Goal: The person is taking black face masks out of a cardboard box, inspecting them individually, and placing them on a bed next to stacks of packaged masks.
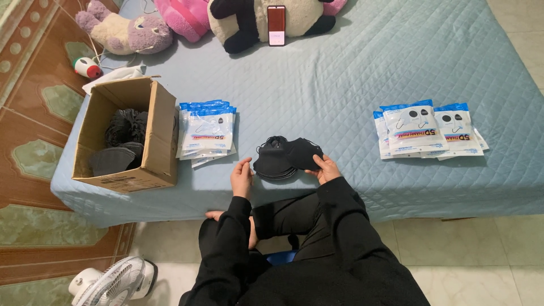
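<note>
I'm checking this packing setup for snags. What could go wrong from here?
The stack of black masks sits near the bed's front edge, so some might slide off. Only the right hand touches it, so loose ear loops could tangle as one is lifted.

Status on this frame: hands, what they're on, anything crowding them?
Left hand open, fingertips at the stack of black fabric face masks. Right hand gripping the top mask's edge. White-and-blue packet piles lie apart on both sides; nothing in the way.
</note>
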